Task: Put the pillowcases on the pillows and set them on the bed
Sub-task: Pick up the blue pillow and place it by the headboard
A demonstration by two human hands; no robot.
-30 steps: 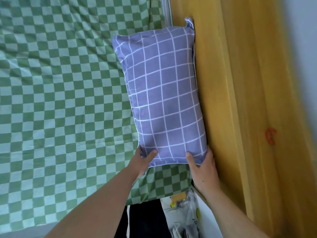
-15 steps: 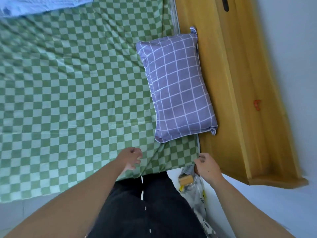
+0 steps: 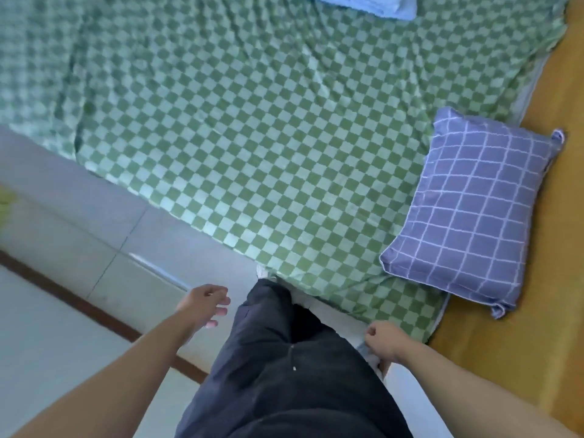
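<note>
The left grip [image 3: 205,306] hangs over the pale floor [image 3: 63,311] beside the person's dark trousers [image 3: 284,358], fingers loosely curled and spread, holding nothing — released. The right grip [image 3: 384,341] sits on the other side of the trousers, just off the near corner of the bed [image 3: 252,153]; its fingers are curled in toward the palm, clenched with nothing visible inside them.

The pillow [image 3: 471,213], already in its purple case with a white grid, lies up and to the right of the right grip, well apart from both. It rests flat on the green checked sheet at the bed's right end, its far long edge against the yellow wooden headboard [image 3: 537,311] — one loose corner flap of the case points toward the right grip, another toward the headboard's far side.

Far beyond both grips, at the top edge of the view, a folded light blue cloth [image 3: 363,4] lies on the sheet. A dark strip [image 3: 94,311] crosses the floor tiles to the left of the left grip.
</note>
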